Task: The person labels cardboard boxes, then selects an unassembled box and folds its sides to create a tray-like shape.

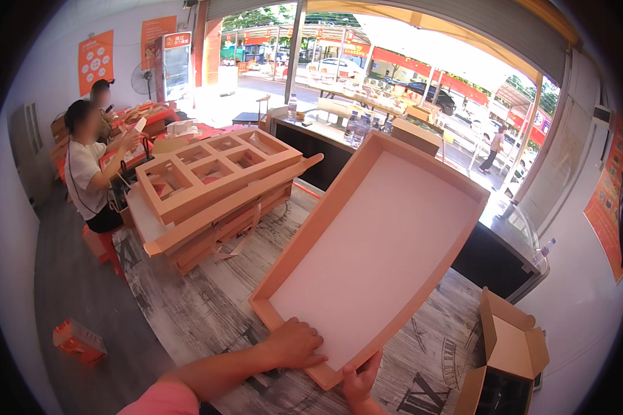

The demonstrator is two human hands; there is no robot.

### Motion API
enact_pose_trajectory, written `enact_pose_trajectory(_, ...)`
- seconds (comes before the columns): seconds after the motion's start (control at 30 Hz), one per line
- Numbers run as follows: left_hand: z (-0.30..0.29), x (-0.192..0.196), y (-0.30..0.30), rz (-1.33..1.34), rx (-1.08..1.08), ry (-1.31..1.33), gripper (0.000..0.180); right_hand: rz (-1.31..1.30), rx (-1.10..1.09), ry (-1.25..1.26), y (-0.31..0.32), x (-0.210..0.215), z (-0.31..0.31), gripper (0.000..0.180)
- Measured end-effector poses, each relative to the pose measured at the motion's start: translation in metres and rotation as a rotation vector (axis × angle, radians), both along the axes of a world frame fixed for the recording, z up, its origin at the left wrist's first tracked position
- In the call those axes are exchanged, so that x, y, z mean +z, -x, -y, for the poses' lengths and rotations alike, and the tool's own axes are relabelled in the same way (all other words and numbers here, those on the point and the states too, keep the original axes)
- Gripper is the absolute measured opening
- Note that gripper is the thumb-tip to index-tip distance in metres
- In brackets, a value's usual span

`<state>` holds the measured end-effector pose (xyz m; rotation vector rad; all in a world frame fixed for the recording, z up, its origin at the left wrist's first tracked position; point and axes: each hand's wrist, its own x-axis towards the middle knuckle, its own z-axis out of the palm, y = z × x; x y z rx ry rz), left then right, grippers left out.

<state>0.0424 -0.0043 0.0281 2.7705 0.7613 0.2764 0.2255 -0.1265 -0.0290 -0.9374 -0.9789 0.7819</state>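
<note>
A shallow orange cardboard tray [381,242] with a white inside and low folded walls is tilted up in front of me, its long side slanting to the far right. My left hand [295,344] lies over its near short wall, fingers bent down inside against the wall. At the near right corner, my right hand [362,380] grips the side wall, thumb on the near face; the other fingers are mostly hidden. Left of the tray, a stack of similar orange cardboard trays [221,228] carries a divided tray [201,178] with several square openings on top.
The table [180,297] has a grey wood-look top with printed clock marks. An open brown carton [512,339] stands at the near right. A dark counter [488,256] runs behind. Two people [90,166] are at the far left; a red-orange box [79,341] sits on the floor.
</note>
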Motion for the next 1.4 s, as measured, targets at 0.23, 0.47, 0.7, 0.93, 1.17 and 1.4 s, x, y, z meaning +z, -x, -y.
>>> enact_pose_trajectory(0.23,0.004,0.002,0.007,0.03,0.018,-0.035,0.043,0.072,-0.029,-0.032,0.004,-0.001,-0.004,0.106)
enact_pose_trajectory(0.47,0.004,0.005,0.005,0.154,0.019,-0.1,0.04,0.034,-0.019,-0.006,-0.001,0.002,-0.003,0.097)
enact_pose_trajectory(0.7,0.002,0.002,0.01,0.334,-0.01,-0.136,0.041,-0.017,-0.084,0.023,0.001,0.005,-0.009,0.08)
enact_pose_trajectory(0.93,-0.005,0.001,0.016,0.658,-0.136,-0.174,0.036,-0.273,-0.082,0.067,-0.013,-0.008,-0.019,0.054)
enact_pose_trajectory(1.17,-0.015,0.032,0.027,0.752,-0.221,-0.183,0.034,-0.537,-0.102,0.107,-0.019,0.013,-0.02,0.055)
enact_pose_trajectory(1.4,-0.037,0.017,0.046,0.669,-0.137,-0.026,0.034,-0.633,-0.148,0.189,-0.027,0.005,-0.024,0.065)
